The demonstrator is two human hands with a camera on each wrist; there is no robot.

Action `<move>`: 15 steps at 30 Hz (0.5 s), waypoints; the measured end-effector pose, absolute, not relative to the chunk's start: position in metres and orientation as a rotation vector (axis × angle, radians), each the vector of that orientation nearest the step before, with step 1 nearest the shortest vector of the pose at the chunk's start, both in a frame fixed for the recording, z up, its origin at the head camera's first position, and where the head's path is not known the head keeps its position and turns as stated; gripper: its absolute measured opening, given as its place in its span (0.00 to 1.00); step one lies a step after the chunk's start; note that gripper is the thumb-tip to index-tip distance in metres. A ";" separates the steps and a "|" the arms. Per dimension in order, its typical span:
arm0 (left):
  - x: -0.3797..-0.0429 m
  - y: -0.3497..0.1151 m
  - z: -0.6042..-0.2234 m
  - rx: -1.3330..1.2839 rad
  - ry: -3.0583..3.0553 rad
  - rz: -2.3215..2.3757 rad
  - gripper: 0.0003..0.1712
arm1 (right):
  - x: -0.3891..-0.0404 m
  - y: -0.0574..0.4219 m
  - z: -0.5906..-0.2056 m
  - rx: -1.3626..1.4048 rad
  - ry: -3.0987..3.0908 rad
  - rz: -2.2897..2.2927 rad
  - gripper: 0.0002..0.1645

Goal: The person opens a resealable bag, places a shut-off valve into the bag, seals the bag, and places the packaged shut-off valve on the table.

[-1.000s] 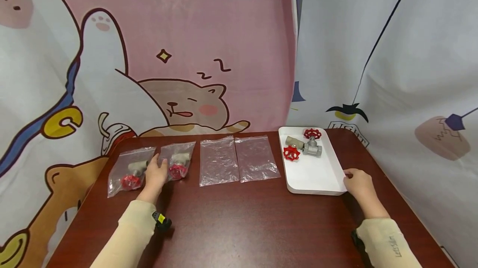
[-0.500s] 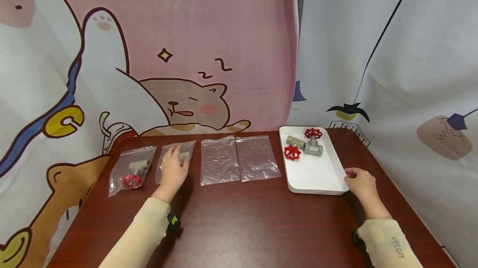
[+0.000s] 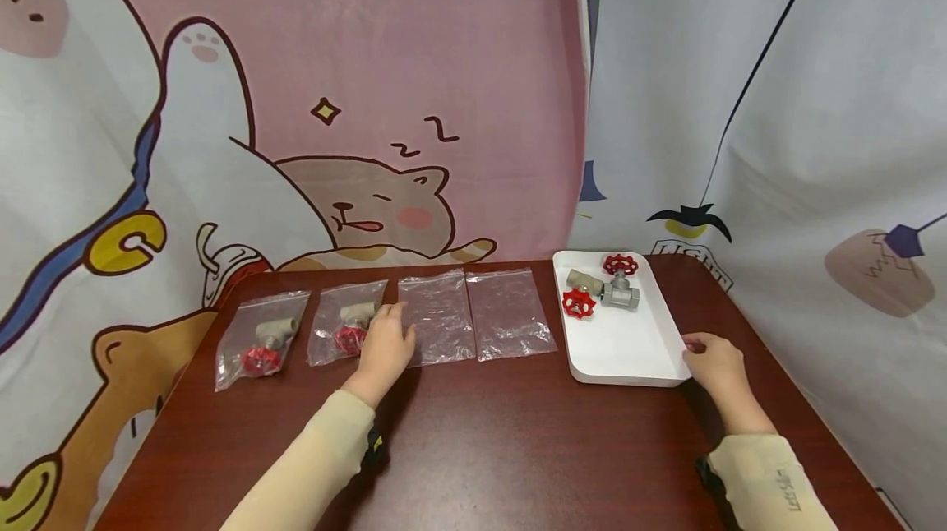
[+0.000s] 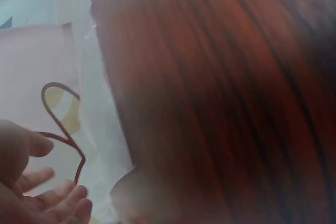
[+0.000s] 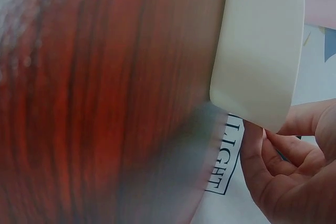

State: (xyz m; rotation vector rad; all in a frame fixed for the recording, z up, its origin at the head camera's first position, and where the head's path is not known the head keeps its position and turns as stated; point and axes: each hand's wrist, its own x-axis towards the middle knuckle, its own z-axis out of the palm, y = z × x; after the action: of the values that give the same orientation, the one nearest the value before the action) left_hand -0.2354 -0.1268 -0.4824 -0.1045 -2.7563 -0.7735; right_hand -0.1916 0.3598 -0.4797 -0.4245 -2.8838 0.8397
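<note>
My left hand [image 3: 386, 350] hovers between the second bagged valve and an unfilled zip bag [image 3: 432, 321], fingers loosely bent and holding nothing; the left wrist view shows those fingers [image 4: 50, 195] apart. The bagged valve [image 3: 358, 316] has a beige body and a red handwheel inside a clear zip bag. Another bagged valve [image 3: 275, 328] lies farther left. At the right, my right hand [image 3: 716, 368] pinches the near right corner of a white tray [image 3: 629, 358]. In the right wrist view, thumb and fingers [image 5: 254, 153] meet at the tray's corner [image 5: 257, 77].
A second unfilled zip bag [image 3: 510, 317] lies flat beside the first, left of the tray. Two valves sit in the tray's far left part: a beige one [image 3: 584, 282] and a silver one [image 3: 620, 294], both with red handwheels. A printed curtain [image 3: 503, 145] hangs behind the dark wooden table [image 3: 518, 449].
My left hand has moved rightward, from between the two bagged valves, across the second one, to the edge of the first unfilled bag. My right hand and the tray have stayed put.
</note>
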 end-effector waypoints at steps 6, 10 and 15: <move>-0.243 -0.124 -0.498 0.003 -2.836 -0.648 0.25 | -0.194 0.357 -0.480 -0.440 -2.905 0.836 0.19; -0.243 -0.124 -0.503 0.022 -2.842 -0.607 0.23 | -0.193 0.355 -0.480 -0.425 -2.904 0.828 0.19; -0.244 -0.120 -0.506 0.029 -2.854 -0.640 0.23 | -0.192 0.357 -0.478 -0.416 -2.901 0.804 0.19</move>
State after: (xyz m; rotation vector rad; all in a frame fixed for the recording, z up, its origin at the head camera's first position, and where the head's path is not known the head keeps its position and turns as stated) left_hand -0.2436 -0.1199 -0.5056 0.0289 -2.8543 -0.6400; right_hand -0.1921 0.3572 -0.4783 -0.4158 -2.9015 0.8041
